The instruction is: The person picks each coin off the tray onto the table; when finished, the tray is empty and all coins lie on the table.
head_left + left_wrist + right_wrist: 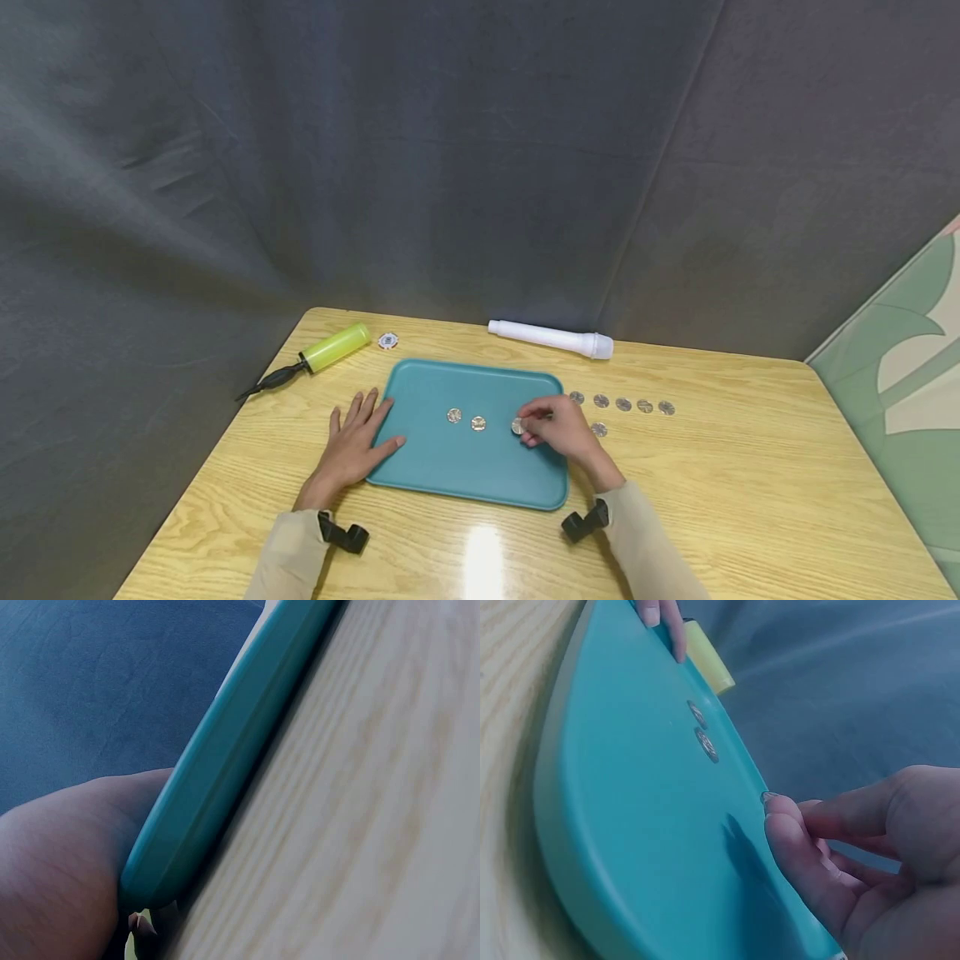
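Two silver coins lie side by side on the teal tray (450,475): a left coin (453,415) and a right coin (478,423). Over the tray's right half, my right hand (557,427) pinches a third coin (517,426) between thumb and fingers. In the right wrist view that coin's edge (768,796) peeks past the fingertips, and the hand's shadow falls on the tray below. My left hand (352,446) rests with spread fingers across the tray's left rim, thumb reaching onto its surface. The left wrist view shows the rim (217,765) against the base of that hand.
Right of the tray, several more coins (623,404) form a row on the wooden table (750,483), with a single coin (599,429) nearer me. Behind the tray lie a white stick-shaped thing (551,336), a poker chip (387,341) and a yellow-green hand pump (336,347).
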Demonstrator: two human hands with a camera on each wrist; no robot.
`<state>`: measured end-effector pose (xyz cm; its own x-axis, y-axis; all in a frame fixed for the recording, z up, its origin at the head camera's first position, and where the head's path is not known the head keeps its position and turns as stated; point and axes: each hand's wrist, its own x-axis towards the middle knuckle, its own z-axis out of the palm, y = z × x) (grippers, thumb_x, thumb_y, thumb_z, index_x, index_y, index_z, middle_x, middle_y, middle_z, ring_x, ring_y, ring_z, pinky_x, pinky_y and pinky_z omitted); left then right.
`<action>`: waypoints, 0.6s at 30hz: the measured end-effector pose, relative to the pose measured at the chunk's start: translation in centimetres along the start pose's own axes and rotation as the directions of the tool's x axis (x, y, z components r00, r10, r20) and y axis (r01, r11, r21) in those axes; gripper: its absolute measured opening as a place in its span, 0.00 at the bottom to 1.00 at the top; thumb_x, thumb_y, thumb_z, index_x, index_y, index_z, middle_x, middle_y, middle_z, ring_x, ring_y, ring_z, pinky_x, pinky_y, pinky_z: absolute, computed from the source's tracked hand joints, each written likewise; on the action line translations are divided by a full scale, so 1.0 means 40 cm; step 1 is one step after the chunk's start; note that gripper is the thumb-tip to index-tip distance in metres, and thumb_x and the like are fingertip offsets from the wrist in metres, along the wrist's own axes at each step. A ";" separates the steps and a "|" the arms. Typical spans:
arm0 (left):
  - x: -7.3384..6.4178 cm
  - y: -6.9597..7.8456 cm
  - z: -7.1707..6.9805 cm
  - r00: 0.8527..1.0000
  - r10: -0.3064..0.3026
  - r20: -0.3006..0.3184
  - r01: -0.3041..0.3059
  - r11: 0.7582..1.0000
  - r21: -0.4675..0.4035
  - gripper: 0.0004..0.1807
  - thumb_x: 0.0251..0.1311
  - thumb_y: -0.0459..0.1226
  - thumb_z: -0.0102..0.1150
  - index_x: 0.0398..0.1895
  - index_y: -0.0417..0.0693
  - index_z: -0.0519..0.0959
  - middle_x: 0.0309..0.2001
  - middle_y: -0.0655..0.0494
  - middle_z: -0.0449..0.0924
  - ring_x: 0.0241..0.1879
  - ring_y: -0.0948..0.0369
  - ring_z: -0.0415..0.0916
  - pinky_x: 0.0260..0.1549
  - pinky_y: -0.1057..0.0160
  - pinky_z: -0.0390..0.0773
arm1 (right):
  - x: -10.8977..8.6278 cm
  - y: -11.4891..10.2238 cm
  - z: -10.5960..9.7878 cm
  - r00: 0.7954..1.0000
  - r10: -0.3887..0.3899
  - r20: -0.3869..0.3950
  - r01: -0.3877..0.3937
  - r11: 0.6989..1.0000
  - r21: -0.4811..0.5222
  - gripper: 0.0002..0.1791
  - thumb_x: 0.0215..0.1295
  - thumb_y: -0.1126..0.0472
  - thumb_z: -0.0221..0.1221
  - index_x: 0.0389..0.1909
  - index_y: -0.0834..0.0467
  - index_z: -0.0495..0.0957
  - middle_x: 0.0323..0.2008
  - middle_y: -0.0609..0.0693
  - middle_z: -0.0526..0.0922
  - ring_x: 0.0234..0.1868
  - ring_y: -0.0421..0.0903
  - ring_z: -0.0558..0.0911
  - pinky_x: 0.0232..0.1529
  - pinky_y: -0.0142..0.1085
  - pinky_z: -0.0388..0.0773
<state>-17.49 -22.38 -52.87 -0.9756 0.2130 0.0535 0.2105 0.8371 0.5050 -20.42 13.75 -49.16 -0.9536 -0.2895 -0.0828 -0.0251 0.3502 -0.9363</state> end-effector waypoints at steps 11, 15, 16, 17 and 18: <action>0.002 -0.002 0.001 1.000 -0.003 0.007 0.003 1.000 0.002 0.42 0.67 0.53 0.57 0.79 0.46 0.57 0.80 0.38 0.47 0.80 0.36 0.38 0.71 0.27 0.33 | -0.025 0.005 -0.044 0.999 0.018 -0.026 -0.017 0.999 0.041 0.11 0.66 0.73 0.58 0.45 0.76 0.82 0.33 0.66 0.87 0.27 0.42 0.87 0.32 0.35 0.87; 0.003 -0.001 0.000 1.000 -0.006 0.012 0.006 1.000 0.002 0.42 0.66 0.53 0.57 0.78 0.45 0.58 0.80 0.38 0.47 0.80 0.36 0.38 0.71 0.27 0.33 | -0.035 0.009 -0.061 0.999 0.011 -0.037 -0.010 0.999 0.041 0.10 0.66 0.74 0.59 0.44 0.76 0.82 0.34 0.67 0.86 0.28 0.41 0.87 0.32 0.34 0.87; 0.003 -0.001 0.000 1.000 -0.006 0.013 0.006 1.000 0.003 0.42 0.66 0.54 0.57 0.78 0.45 0.58 0.80 0.38 0.47 0.80 0.36 0.37 0.71 0.27 0.33 | -0.037 0.010 -0.065 0.999 0.010 -0.041 -0.008 0.999 0.037 0.10 0.65 0.74 0.59 0.44 0.76 0.82 0.35 0.66 0.85 0.28 0.41 0.87 0.32 0.34 0.87; 0.003 -0.001 0.000 1.000 -0.008 0.014 0.008 1.000 0.001 0.42 0.66 0.54 0.57 0.78 0.45 0.58 0.80 0.38 0.47 0.80 0.36 0.37 0.71 0.28 0.33 | -0.040 0.011 -0.070 0.999 0.011 -0.045 -0.009 0.999 0.037 0.11 0.66 0.74 0.59 0.45 0.76 0.82 0.35 0.66 0.85 0.28 0.41 0.87 0.32 0.34 0.87; 0.003 -0.001 0.000 1.000 -0.009 0.016 0.009 1.000 0.001 0.42 0.67 0.54 0.57 0.78 0.45 0.58 0.80 0.38 0.47 0.80 0.36 0.37 0.71 0.28 0.33 | -0.042 0.013 -0.075 0.999 0.011 -0.047 -0.010 0.999 0.038 0.11 0.66 0.73 0.59 0.45 0.77 0.81 0.35 0.67 0.85 0.28 0.40 0.87 0.32 0.34 0.87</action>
<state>-17.61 -22.38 -52.88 -0.9762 0.2137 0.0356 0.2021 0.8392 0.5049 -19.73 17.09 -48.48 -0.9668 -0.2435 -0.0773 -0.0045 0.3191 -0.9477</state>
